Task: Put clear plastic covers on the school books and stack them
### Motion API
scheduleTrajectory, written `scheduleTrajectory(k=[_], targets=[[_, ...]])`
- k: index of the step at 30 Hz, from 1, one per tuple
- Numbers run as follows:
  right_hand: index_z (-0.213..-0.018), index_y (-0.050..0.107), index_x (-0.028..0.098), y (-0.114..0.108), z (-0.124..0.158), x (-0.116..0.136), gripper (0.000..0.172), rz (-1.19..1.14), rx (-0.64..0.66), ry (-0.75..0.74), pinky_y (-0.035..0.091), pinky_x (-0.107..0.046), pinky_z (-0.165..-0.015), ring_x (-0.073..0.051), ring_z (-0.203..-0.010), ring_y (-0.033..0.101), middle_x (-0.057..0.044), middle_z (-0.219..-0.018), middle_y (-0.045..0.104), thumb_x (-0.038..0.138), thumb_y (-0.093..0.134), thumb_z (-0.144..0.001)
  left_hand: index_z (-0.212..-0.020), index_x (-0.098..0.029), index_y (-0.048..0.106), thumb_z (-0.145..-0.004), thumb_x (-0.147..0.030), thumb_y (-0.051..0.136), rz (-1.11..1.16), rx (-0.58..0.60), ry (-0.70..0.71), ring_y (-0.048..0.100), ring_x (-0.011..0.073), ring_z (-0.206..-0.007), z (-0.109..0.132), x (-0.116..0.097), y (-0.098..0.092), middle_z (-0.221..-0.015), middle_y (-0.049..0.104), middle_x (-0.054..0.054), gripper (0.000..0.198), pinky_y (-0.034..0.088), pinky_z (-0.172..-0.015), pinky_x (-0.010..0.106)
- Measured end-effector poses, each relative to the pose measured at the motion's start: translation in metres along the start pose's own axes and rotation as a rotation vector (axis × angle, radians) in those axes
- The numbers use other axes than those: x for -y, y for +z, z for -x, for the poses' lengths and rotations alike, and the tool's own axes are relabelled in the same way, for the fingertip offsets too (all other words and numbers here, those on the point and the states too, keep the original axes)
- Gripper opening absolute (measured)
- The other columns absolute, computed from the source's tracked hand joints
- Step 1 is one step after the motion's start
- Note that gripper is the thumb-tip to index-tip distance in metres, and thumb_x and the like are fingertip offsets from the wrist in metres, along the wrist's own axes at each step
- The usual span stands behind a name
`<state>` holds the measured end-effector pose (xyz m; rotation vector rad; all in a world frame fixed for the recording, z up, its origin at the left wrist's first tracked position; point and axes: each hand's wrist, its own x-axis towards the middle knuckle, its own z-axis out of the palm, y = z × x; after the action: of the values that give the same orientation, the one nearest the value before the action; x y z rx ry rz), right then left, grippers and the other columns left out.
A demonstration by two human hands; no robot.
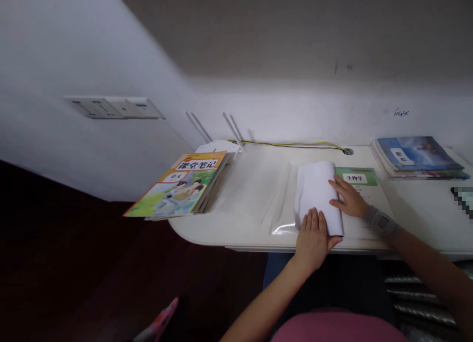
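Note:
A white folded sheet (320,191), or the bare side of a folded-back cover, lies on the desk partly over a biology textbook (364,193) with a green band. My left hand (313,239) rests flat on its lower end, fingers stretched out and thumb to the right near the bottom corner. At the sheet's right edge, my right hand (349,196) has its fingers spread, the tips touching the sheet and the palm over the textbook. A clear plastic sleeve (284,219) sticks out to the left beneath the white sheet. What lies under the sheet is hidden.
Left on the white desk (214,233) is a stack of workbooks (181,184) overhanging the edge, with a white router (218,146) behind. Another book stack (421,157) lies at the back right. Cables (295,144) run along the wall to a hole. A pixelated phone-like object (463,199) sits far right.

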<state>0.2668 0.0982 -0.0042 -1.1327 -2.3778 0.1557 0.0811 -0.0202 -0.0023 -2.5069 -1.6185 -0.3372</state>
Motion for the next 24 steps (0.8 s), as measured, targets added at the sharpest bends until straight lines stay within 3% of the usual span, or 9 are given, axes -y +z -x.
scheduleTrajectory(k=[6,11,15,19,24], targets=[[-0.136,0.040,0.014,0.000,-0.001,0.000,0.062,0.022,0.005,0.009,0.032,-0.046,-0.105,-0.029,-0.132,0.033,-0.018,-0.146,0.031,0.045,0.052,-0.084,-0.125,-0.002,0.049,-0.084,-0.061,0.039,-0.015,-0.003,-0.001,0.047,0.0348,-0.122,-0.008,0.003,-0.006,-0.128,0.051,0.026,0.073,0.038,-0.098,0.049],[-0.121,0.057,0.015,-0.010,-0.002,0.010,0.042,0.086,-0.002,-0.023,0.029,-0.049,-0.105,-0.029,-0.132,0.034,-0.017,-0.142,0.039,0.037,0.051,-0.085,-0.100,-0.008,0.065,-0.090,-0.044,0.041,-0.094,0.080,0.078,0.058,0.0286,-0.109,-0.026,0.039,-0.025,-0.104,0.067,0.018,0.045,0.031,-0.103,0.052],[-0.107,0.065,0.021,-0.021,-0.002,0.051,0.028,0.140,0.151,-0.190,0.015,-0.055,-0.108,-0.026,-0.125,0.043,-0.010,-0.125,0.058,0.027,0.043,-0.090,-0.092,-0.014,0.067,-0.089,-0.017,0.043,-0.126,0.228,0.219,0.053,0.0272,-0.116,-0.040,0.069,-0.042,-0.098,0.070,0.010,0.025,0.029,-0.103,0.055],[-0.124,0.055,0.021,-0.017,0.000,0.096,0.045,0.163,0.388,-0.322,0.020,-0.052,-0.107,-0.027,-0.123,0.044,-0.012,-0.130,0.054,0.048,0.046,-0.088,-0.091,-0.013,0.067,-0.086,-0.014,0.044,-0.163,0.272,0.276,0.048,0.0278,-0.119,-0.057,0.089,-0.052,-0.096,0.070,0.012,0.024,0.028,-0.103,0.054],[-0.133,0.045,0.024,-0.007,0.003,0.106,0.058,0.220,0.429,-0.272,0.023,-0.052,-0.106,-0.030,-0.126,0.039,-0.012,-0.136,0.048,0.057,0.045,-0.086,-0.081,-0.016,0.069,-0.084,-0.014,0.046,-0.228,0.250,0.402,0.054,0.0246,-0.104,-0.067,0.100,-0.065,-0.088,0.068,0.010,0.023,0.025,-0.105,0.050]])
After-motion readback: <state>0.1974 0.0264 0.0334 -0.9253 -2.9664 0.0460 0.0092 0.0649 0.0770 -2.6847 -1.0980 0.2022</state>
